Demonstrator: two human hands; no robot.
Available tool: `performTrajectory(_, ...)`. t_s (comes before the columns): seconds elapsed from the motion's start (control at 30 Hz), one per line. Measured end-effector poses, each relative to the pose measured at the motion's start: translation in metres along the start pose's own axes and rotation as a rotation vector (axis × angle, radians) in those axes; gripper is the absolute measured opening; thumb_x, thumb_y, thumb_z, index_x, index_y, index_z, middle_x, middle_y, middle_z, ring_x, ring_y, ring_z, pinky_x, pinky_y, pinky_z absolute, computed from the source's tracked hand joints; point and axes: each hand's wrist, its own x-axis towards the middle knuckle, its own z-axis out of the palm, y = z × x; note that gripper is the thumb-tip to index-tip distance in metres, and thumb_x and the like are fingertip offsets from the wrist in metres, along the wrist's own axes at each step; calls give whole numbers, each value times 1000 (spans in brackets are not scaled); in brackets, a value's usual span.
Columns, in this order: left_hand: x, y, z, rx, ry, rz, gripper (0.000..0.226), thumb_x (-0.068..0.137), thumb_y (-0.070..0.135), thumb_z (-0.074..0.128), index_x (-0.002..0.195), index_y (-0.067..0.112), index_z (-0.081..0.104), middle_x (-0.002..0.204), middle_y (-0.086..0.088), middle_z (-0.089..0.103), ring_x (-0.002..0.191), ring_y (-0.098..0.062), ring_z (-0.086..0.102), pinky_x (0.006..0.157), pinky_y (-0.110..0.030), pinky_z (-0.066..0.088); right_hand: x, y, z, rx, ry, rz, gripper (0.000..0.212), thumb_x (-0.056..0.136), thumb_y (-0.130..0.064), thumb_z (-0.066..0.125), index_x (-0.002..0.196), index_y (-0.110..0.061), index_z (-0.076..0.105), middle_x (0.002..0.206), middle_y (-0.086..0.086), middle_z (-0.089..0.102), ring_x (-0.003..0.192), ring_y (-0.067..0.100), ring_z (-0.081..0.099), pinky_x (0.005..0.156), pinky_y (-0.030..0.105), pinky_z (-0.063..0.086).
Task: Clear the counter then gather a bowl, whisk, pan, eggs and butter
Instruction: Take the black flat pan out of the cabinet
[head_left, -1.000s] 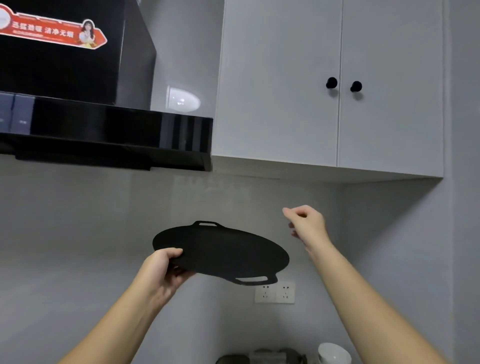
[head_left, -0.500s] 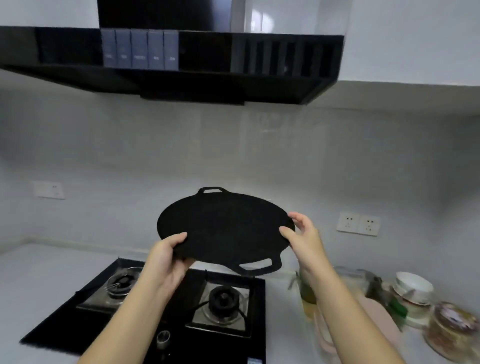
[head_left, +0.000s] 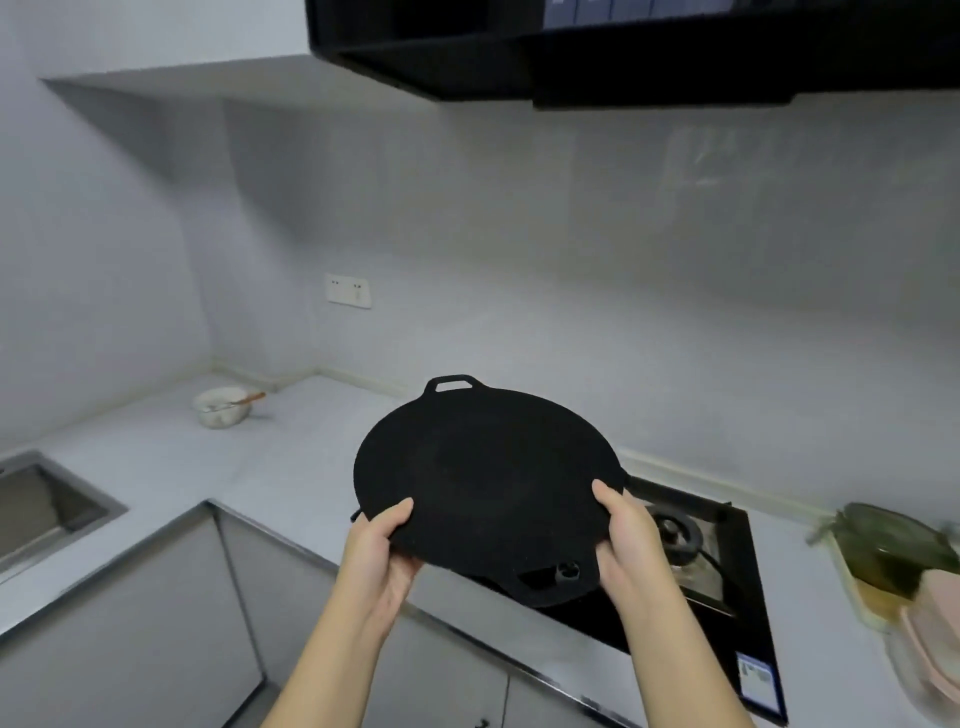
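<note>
I hold a flat round black pan (head_left: 488, 488) with two small loop handles in the air over the left part of the black gas hob (head_left: 727, 571). My left hand (head_left: 382, 545) grips its near left rim, thumb on top. My right hand (head_left: 626, 540) grips the near right rim the same way. A white bowl (head_left: 221, 408) with a wooden-handled utensil in it sits far back left on the pale counter (head_left: 249, 483).
A steel sink (head_left: 47, 509) is set into the counter at the far left. Right of the hob stand a glass jug (head_left: 893, 551) and pink dishes (head_left: 935, 623). A black range hood (head_left: 623, 47) hangs overhead. Grey cabinet fronts lie below the counter edge.
The view has swung down and left from the upper cabinets to the counter. My right hand has taken hold of the pan's rim, and the pan has come lower over the hob.
</note>
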Motion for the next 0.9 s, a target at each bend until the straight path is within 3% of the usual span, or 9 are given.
performTrajectory(0.2, 37, 31, -69, -81, 157, 33, 37, 91, -4, 44, 126, 5, 53, 115, -12, 66, 101, -26, 63, 58, -30, 58, 34, 68, 54, -98, -65, 137, 17, 97, -6, 48, 104, -9, 64, 106, 13, 70, 101, 27, 65, 91, 40, 50)
performTrajectory(0.27, 58, 39, -91, -111, 200, 20, 40, 92, -4, 43, 131, 3, 49, 123, -15, 62, 104, -28, 61, 58, -32, 59, 50, 89, 74, -132, -93, 189, 18, 97, -7, 48, 104, -8, 64, 102, 12, 72, 98, 28, 66, 83, 39, 53)
performTrajectory(0.33, 81, 46, -108, -143, 238, 10, 40, 93, -4, 41, 132, 1, 48, 122, -16, 61, 102, -28, 62, 57, -32, 59, 68, 109, 94, -166, -104, 238, 18, 97, -7, 46, 101, -9, 63, 91, 10, 73, 91, 27, 67, 69, 37, 52)
performTrajectory(0.4, 108, 54, -124, -163, 261, 0, 39, 93, -4, 40, 131, 1, 48, 118, -15, 63, 100, -27, 62, 58, -33, 59, 93, 130, 114, -174, -100, 270, 17, 97, -4, 45, 98, -8, 62, 82, 9, 73, 84, 26, 66, 64, 38, 52)
performTrajectory(0.5, 145, 65, -143, -168, 333, -9, 33, 94, -4, 39, 124, 4, 50, 109, -12, 65, 95, -25, 62, 53, -32, 58, 135, 164, 138, -155, -64, 348, 17, 97, -2, 44, 97, -6, 60, 88, 13, 68, 80, 26, 64, 67, 39, 56)
performTrajectory(0.6, 192, 87, -159, -143, 387, -32, 25, 96, -4, 37, 113, 6, 52, 101, -10, 64, 91, -24, 61, 51, -31, 58, 185, 199, 169, -160, -27, 451, 16, 97, 0, 42, 99, -3, 58, 91, 16, 67, 80, 28, 64, 56, 34, 58)
performTrajectory(0.7, 231, 100, -173, -144, 435, -50, 21, 97, -3, 37, 98, 7, 55, 96, -8, 64, 87, -22, 61, 51, -30, 58, 222, 223, 197, -221, -36, 477, 18, 96, 1, 41, 103, 1, 57, 91, 18, 66, 75, 29, 61, 75, 39, 55)
performTrajectory(0.8, 264, 109, -188, -175, 487, -66, 20, 97, -3, 38, 108, 6, 52, 96, -9, 65, 87, -24, 62, 56, -32, 59, 250, 240, 220, -228, -9, 497, 18, 97, 2, 38, 100, 2, 56, 84, 18, 63, 68, 26, 56, 78, 38, 50)
performTrajectory(0.9, 298, 119, -208, -168, 519, -95, 24, 96, -2, 40, 118, 3, 49, 97, -10, 64, 86, -25, 62, 59, -36, 59, 269, 257, 236, -213, -11, 525, 21, 98, 1, 36, 101, 4, 56, 94, 22, 64, 84, 33, 62, 81, 48, 55)
